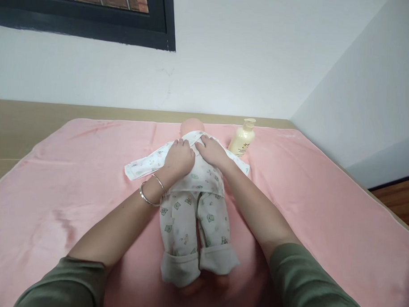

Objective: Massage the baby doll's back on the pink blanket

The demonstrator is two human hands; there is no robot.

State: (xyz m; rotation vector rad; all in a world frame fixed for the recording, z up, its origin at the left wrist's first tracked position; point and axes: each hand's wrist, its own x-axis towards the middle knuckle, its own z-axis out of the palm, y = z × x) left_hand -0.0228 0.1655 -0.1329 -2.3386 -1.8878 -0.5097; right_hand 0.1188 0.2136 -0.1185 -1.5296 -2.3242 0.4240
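A baby doll (192, 125) lies on the pink sheet with its head away from me and its legs toward me. It wears a white printed shirt (198, 178) with the sleeves spread out to both sides, and white printed trousers (183, 224) with turned-up cuffs. On the left of the doll's chest, my left hand (180, 159) is closed on the shirt front, fingers curled. My right hand (213, 151) grips the shirt near the collar on the right, thumb toward the middle. The cloth inside both hands is mostly hidden.
A cream pump bottle (242, 139) stands tilted in view by the doll's right-hand sleeve. The pink sheet (72, 189) covers a wooden surface (20, 124) against a white wall. A dark-framed window (95, 28) is at upper left.
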